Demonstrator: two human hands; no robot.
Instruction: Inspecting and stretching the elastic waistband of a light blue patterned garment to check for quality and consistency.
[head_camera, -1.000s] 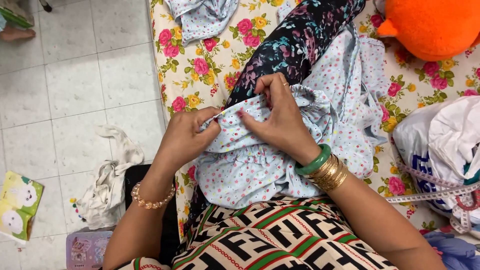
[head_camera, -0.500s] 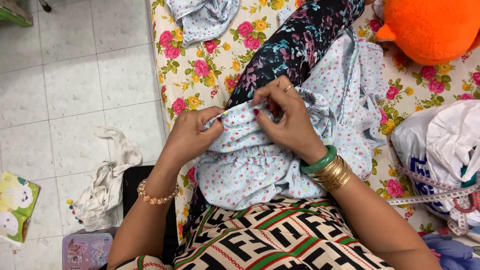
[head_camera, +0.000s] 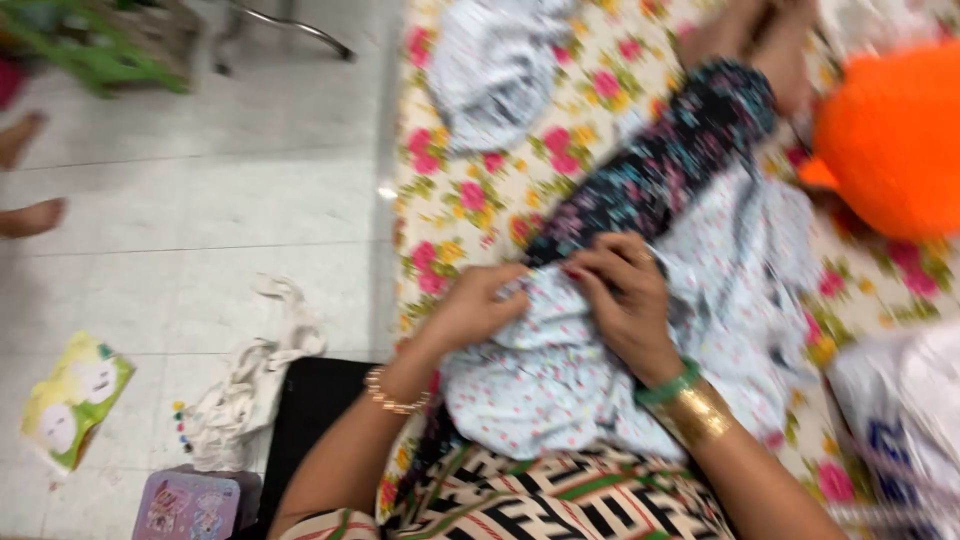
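Note:
A pale blue cloth with small red dots (head_camera: 560, 380) lies bunched over my lap and my outstretched leg in dark flowered trousers (head_camera: 650, 170). My left hand (head_camera: 470, 310), a bead bracelet on its wrist, pinches a fold of the cloth. Touching it from the right, my right hand (head_camera: 625, 300), with green and gold bangles on the wrist, grips the same fold with its fingers curled. The frame is blurred, so anything small between the fingers cannot be made out.
I sit on a flowered sheet (head_camera: 450, 180). A second pale cloth (head_camera: 490, 60) lies ahead, an orange soft thing (head_camera: 890, 140) at the right, white bags (head_camera: 900, 400) near my right elbow. On the tiled floor are a white rag (head_camera: 245, 375), a green packet (head_camera: 70, 400), a purple box (head_camera: 195, 505) and another person's foot (head_camera: 30, 215).
The view has tilted and blurred. Both hands have stayed together on the cloth's fold, with the fingers shifting a little along it.

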